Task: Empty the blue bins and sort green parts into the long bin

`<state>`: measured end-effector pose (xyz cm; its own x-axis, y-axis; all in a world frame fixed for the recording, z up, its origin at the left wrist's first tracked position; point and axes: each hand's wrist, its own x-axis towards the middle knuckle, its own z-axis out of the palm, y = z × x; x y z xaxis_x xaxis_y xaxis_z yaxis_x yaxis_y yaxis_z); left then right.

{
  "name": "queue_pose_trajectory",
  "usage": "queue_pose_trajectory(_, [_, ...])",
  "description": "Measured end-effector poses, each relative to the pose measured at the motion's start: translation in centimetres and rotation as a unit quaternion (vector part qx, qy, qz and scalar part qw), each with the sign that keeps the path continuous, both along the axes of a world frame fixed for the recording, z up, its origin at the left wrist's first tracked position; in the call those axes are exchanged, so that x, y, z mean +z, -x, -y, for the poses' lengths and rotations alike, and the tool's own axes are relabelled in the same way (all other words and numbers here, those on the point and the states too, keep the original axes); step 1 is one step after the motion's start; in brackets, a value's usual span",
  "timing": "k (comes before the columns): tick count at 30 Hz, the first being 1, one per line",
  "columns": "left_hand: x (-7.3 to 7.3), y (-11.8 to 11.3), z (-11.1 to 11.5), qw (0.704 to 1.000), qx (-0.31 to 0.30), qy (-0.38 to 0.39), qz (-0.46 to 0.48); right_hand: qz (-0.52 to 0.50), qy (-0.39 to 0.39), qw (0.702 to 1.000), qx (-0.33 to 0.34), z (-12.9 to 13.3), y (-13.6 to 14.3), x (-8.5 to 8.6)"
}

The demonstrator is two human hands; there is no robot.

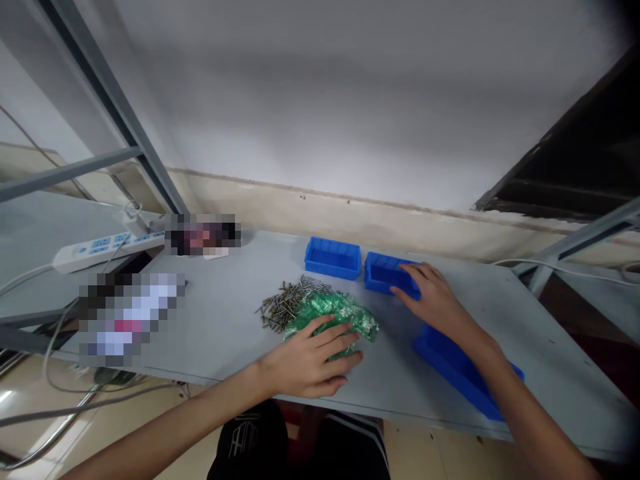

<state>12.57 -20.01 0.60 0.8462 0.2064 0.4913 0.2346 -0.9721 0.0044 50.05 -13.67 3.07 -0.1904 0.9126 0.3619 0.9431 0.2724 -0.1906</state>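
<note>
Blue plastic sits closest to us: a long blue tray (453, 373) lies on the grey table (225, 320) near its front edge, partly hidden under the right forearm. Just left of it, the left hand (313, 360) lies flat, fingers spread and slightly curled, pressing on the near side of a pile of small green parts (345, 310). It grips nothing; it rests on top. Touching the far left side of that pile is a scatter of thin metal pins (285, 303), loose and pointing every way.

Further back, the right hand (435, 297) is open, fingertips laid over the front rim of the right blue bin (387, 270); whether it pinches the rim, I cannot tell. Beside it, barely apart, stands the left blue bin (333, 257).

To handle this well, I'd say keep the left palm low so the green parts don't slide into the pins, and draw the bin by its rim without tipping it.

Far left, a white power strip (107, 247) and its cables.
</note>
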Motion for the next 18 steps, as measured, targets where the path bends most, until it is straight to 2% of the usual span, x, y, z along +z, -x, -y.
queue_pose_trajectory(4, [0.0, 0.0, -0.1, 1.0, 0.003, 0.009, -0.005, 0.021, 0.05, 0.997, 0.052, -0.1, 5.7, 1.9])
queue_pose_trajectory(7, [-0.2, -0.1, -0.2, 1.0, 0.004, 0.026, -0.014, 0.045, 0.095, 0.994, -0.008, -0.3, 9.7, 2.2])
queue_pose_trajectory(10, [-0.4, -0.1, -0.2, 0.998, 0.013, 0.054, -0.018, 0.031, 0.107, 0.992, -0.064, -0.7, 12.8, 1.4])
queue_pose_trajectory(14, [-0.5, -0.1, -0.2, 0.998, 0.011, 0.065, -0.013, 0.024, 0.09, 0.991, -0.092, -0.8, 15.0, 0.2])
queue_pose_trajectory(18, [-0.5, -0.1, -0.2, 0.998, 0.009, 0.066, -0.009, 0.027, 0.078, 0.992, -0.094, -0.5, 15.3, -0.2])
